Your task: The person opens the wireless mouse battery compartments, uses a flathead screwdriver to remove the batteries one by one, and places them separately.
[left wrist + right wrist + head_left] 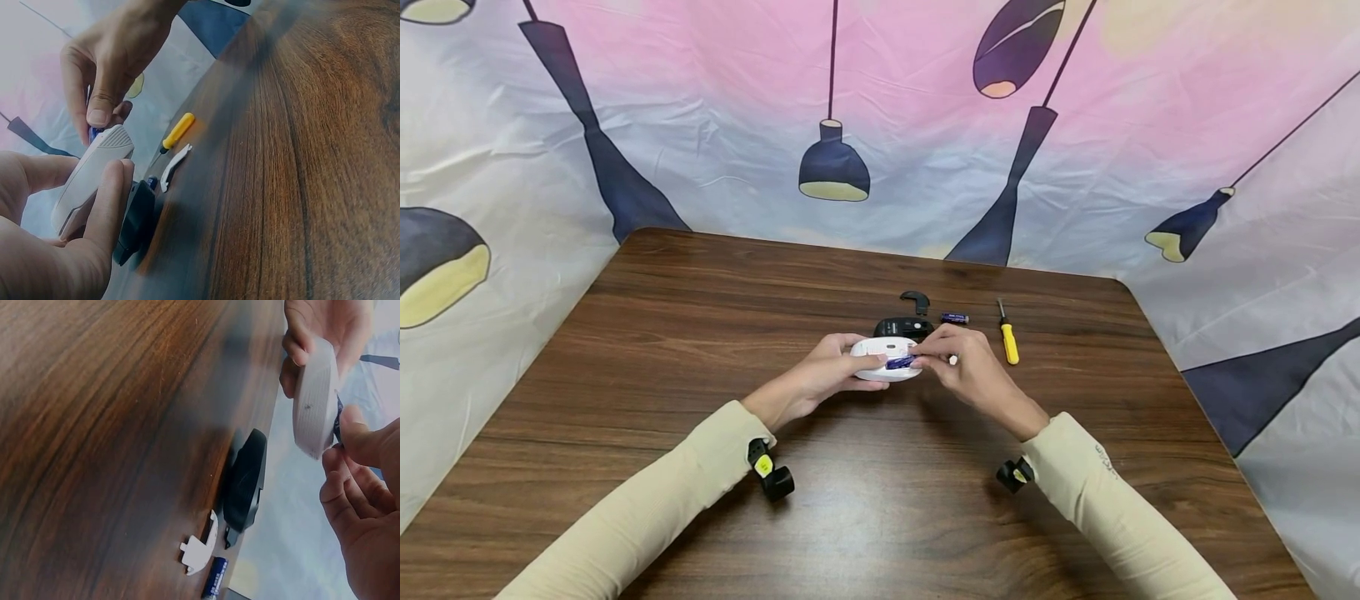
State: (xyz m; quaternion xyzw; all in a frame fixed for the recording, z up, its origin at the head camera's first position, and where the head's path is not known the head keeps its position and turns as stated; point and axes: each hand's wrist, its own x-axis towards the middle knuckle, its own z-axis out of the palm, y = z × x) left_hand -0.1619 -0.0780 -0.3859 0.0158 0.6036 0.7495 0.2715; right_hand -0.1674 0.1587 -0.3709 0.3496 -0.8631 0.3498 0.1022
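Observation:
In the head view my left hand (pixel 823 371) grips a white computer mouse (pixel 871 347) with its underside turned up. A blue battery (pixel 898 363) lies at the mouse's battery slot, its outer end pinched between the thumb and fingers of my right hand (pixel 966 358). From the left wrist view, the white mouse (pixel 94 175) stands tilted between the left thumb and fingers, above the table. How far the battery sits inside the slot is hidden in both wrist views.
Behind the hands a black mouse (pixel 895 326) lies underside up on the wooden table (pixel 737 292). Near it are a black cover (pixel 919 299), a second blue battery (pixel 955 318) and a yellow-handled screwdriver (pixel 1009 343). A white cover (pixel 199 553) shows beside the black mouse.

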